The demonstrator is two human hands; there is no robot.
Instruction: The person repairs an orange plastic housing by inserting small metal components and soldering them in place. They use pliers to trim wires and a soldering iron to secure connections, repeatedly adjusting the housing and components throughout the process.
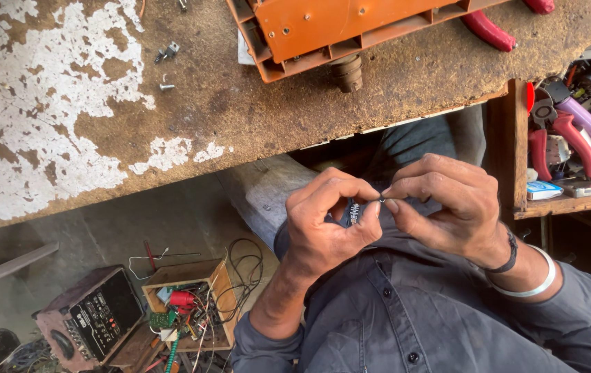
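Left hand (pixel 326 221): curled in front of the chest, thumb and forefinger pinched shut on one end of a tiny dark part (pixel 380 199); other fingers folded in, probably to steady the pinch.
Right hand (pixel 447 207): pinched on the same part from the other side, fingertips meeting the left's; bangle and dark band at the wrist.
Tiny dark part: caught between both sets of fingertips, raised close under the eyes, likely because too small to work at arm's length; kind not to be told.
Grey shirt (pixel 406 324): just behind the hands, buttons down the middle.
Workbench (pixel 102 124): worn brown top with flaking white paint, beyond the hands and apart from them.
Orange casing (pixel 337 27): at the bench's far edge, ribbed rim showing, a dark cylindrical stub at its near side.
Loose screws (pixel 166 86): scattered on the bench, left of the casing, well away from the hands.
Side shelf (pixel 565 204): to the right, red-handled tools stacked within easy reach.
Wooden box (pixel 192 304): on the floor below left, full of wires and small boards, beside a dark panelled unit (pixel 95 321).
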